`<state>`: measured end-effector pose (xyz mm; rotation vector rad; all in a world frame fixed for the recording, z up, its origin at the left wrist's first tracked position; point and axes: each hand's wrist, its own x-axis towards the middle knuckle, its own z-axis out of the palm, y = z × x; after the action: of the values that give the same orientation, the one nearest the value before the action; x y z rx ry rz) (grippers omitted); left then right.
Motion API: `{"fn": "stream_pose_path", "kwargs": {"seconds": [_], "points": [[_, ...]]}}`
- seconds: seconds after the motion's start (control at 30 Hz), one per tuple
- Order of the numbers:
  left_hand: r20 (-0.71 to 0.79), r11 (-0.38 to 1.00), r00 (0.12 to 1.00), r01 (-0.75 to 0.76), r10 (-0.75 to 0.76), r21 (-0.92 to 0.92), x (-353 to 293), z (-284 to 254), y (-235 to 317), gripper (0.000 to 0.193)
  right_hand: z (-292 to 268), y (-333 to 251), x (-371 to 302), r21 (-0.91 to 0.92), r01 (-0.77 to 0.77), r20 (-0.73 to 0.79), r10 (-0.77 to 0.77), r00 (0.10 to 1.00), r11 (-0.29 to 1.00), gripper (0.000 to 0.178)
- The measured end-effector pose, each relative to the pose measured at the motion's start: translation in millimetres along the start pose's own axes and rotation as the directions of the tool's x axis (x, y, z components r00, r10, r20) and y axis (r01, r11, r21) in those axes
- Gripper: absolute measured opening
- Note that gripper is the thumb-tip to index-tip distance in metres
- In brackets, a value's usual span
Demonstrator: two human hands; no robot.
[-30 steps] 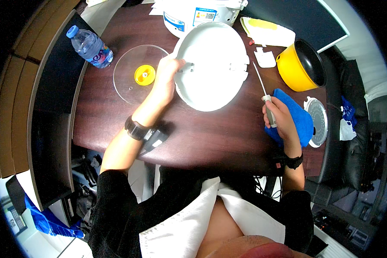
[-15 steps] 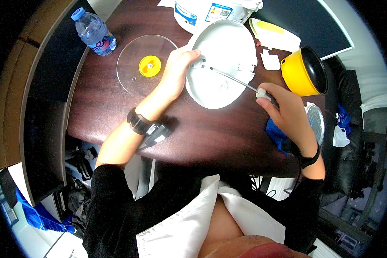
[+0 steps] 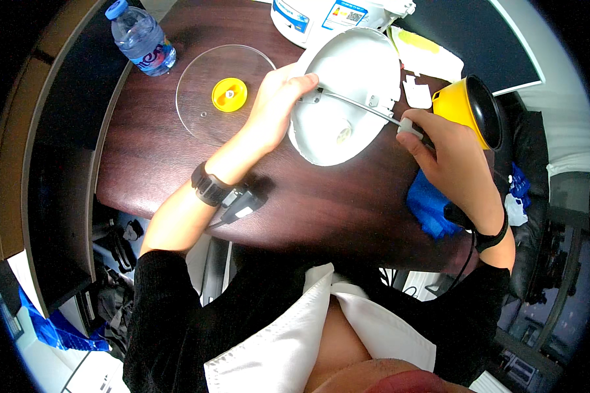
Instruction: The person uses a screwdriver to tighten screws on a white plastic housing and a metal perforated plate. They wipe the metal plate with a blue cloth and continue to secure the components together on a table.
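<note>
Left hand (image 3: 274, 108), thumb over the rim, other fingers hidden, grips a white cover (image 3: 357, 75) tilted over the table (image 3: 314, 203); right hand (image 3: 447, 141), wrapped around a screwdriver (image 3: 409, 127), aligns its tip with a fitting (image 3: 310, 98), apparently the current step, calling next for steadiness.

Two hands (image 3: 275, 103) (image 3: 449, 145); one screwdriver (image 3: 373, 112); one shell (image 3: 353, 69); one bottle (image 3: 143, 40); one lid (image 3: 229, 95); one pot (image 3: 456, 103)

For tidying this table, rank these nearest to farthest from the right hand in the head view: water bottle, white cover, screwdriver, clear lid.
1. Screwdriver, held in the right hand.
2. White cover, left of that hand.
3. Clear lid, farther left.
4. Water bottle, at far upper left.
</note>
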<state>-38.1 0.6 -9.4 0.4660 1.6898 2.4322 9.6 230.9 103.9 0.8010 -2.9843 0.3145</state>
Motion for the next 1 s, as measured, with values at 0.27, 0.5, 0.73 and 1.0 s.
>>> {"fn": "stream_pose_path", "kwargs": {"seconds": [0.27, 0.5, 0.73, 1.0], "points": [[0.022, 1.000, 1.000, -0.017, 0.016, 0.018, 2, -1, 0, 0.035, -2, 0, -3, -0.019, -0.018, 0.043, 0.019, 0.999, 1.000, 0.028], [-0.014, 0.997, 1.000, -0.013, 0.014, 0.079, -2, 2, 1, 0.034, -18, -10, 4, -0.159, -0.001, 0.161, 0.027, 0.987, 0.987, 0.024], [-0.026, 0.981, 0.996, -0.077, 0.082, 0.176, -4, 4, -1, 0.035, 5, 20, -6, 0.616, -0.463, 0.571, 0.043, 0.819, 0.637, 0.037], [0.007, 0.976, 0.995, -0.100, 0.100, 0.196, -8, 15, 5, 0.038, 28, 14, -37, 0.666, -0.744, 0.745, 0.001, 0.667, 0.044, 0.045]]}}
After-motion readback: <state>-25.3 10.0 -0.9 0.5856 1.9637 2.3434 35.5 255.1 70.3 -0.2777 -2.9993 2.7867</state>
